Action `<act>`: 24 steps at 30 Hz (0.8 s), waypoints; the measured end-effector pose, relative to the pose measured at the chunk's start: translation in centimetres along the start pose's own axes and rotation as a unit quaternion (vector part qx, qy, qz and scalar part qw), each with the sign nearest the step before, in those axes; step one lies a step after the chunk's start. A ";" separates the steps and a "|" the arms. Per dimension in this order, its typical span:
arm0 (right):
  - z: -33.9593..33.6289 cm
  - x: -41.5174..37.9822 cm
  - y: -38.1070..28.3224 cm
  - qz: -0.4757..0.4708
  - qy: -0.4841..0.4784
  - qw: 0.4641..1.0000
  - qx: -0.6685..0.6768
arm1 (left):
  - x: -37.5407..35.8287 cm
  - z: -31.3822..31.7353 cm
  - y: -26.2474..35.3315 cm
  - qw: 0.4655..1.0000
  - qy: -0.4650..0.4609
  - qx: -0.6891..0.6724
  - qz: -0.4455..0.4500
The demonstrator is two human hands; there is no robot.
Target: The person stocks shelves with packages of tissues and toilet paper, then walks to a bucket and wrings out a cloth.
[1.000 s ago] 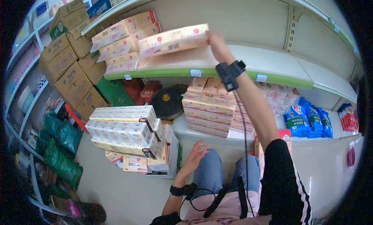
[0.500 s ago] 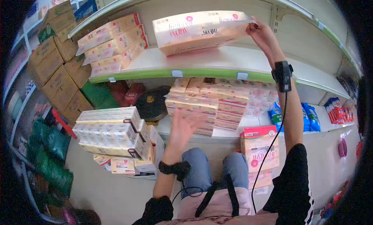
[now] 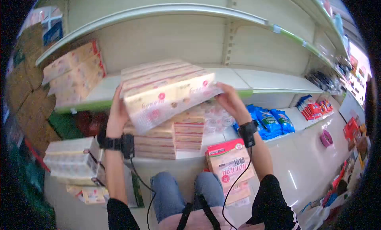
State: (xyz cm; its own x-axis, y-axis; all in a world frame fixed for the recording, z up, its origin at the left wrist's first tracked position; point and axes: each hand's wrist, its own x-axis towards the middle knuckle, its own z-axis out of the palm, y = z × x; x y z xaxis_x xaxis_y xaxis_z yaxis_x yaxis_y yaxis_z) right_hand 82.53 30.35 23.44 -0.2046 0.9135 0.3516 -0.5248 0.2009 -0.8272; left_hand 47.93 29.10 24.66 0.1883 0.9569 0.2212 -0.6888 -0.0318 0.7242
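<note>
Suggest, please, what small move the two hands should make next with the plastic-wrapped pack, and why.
Probably square the plastic-wrapped pack to the shelf: the left hand and right hand hold its ends, and its near side slants against the shelf's edge.

Blue bags (image 3: 272, 123) lie against one another along the front edge of the lower shelf (image 3: 294, 114), with red packets (image 3: 313, 109) nearer its right end. Dark packages (too blurred to read) (image 3: 325, 82) sit at the right end of the shelf above (image 3: 274, 80). A pink basket (image 3: 326, 138) rests on the floor (image 3: 285, 162); brown cartons (image 3: 31, 107) are stacked at the far left.
</note>
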 end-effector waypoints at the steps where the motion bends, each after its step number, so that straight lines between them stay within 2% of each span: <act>1: 0.1 -0.4 -0.1 0.008 -0.023 1.000 0.013 | -3.3 4.6 -0.4 0.987 0.006 0.109 0.122; 2: 0.3 -0.8 -0.1 0.016 -0.043 0.999 0.026 | -4.3 6.0 -0.6 0.971 -0.010 0.166 0.170; 3: 0.0 -0.7 0.3 0.008 -0.044 0.999 0.025 | -4.0 5.7 -0.7 0.967 0.015 0.194 0.163; 4: -0.5 -0.7 0.7 0.003 -0.042 0.999 0.024 | -0.7 2.7 0.1 0.997 0.045 0.060 0.005; 5: -0.6 -1.3 0.8 0.013 -0.047 0.999 0.017 | -1.1 2.3 0.1 0.998 0.007 0.057 0.007; 6: -0.7 -1.7 0.8 0.025 -0.054 0.998 0.010 | -1.1 2.2 0.4 0.998 0.013 0.056 -0.009; 7: -1.2 -2.1 1.0 0.017 -0.041 0.999 0.011 | -1.8 2.6 -0.2 0.996 0.008 0.090 0.025; 8: -1.9 -2.3 1.5 0.066 -0.073 0.995 -0.004 | -2.7 2.5 -0.8 0.990 0.006 0.126 0.063; 9: -2.5 -2.4 2.2 0.114 -0.106 0.988 -0.018 | -2.7 1.4 -1.3 0.990 -0.001 0.131 0.056; 10: -3.4 -2.5 2.9 0.106 -0.098 0.989 -0.013 | -1.9 -0.6 -1.5 0.994 0.019 0.097 0.041; 12: -4.9 -3.0 4.4 0.197 -0.134 0.971 0.030 | -1.4 -3.1 -3.0 0.997 0.035 0.071 0.017; 14: -4.3 -2.8 4.8 0.177 -0.129 0.974 0.066 | -1.5 -4.6 -4.1 0.992 0.031 0.090 0.083; 16: -2.9 -2.6 4.3 0.154 -0.170 0.959 0.164 | -1.8 -5.7 -5.6 0.990 0.013 0.082 0.114; 17: -2.1 -3.2 4.1 0.091 -0.146 0.982 0.081 | -2.6 -6.0 -6.4 0.988 0.002 0.086 0.126; 18: -2.2 -3.5 4.5 0.093 -0.148 0.981 0.088 | -3.7 -5.4 -7.2 0.982 0.005 0.119 0.148; 20: -3.0 -3.9 5.2 0.112 -0.079 0.991 -0.009 | -5.0 -6.3 -8.4 0.969 0.022 0.155 0.190; 21: -3.5 -4.5 5.8 0.137 -0.076 0.988 0.007 | -6.3 -4.6 -8.3 0.960 0.042 0.193 0.199; 22: -4.2 -5.4 6.3 0.159 -0.076 0.984 0.020 | -7.1 -5.8 -8.7 0.952 0.062 0.213 0.213; 24: -3.8 -8.6 5.7 0.120 -0.084 0.989 -0.025 | -10.1 -5.5 -9.6 0.955 0.096 0.201 0.198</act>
State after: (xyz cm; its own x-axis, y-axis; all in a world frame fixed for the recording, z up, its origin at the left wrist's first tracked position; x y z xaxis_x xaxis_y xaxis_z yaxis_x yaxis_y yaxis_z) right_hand 84.45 25.04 14.01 -0.4557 0.8658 0.2069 -0.4038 0.0061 -0.9148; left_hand 48.78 21.30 11.84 -0.1891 0.8811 0.4334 -0.3487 -0.4728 0.8092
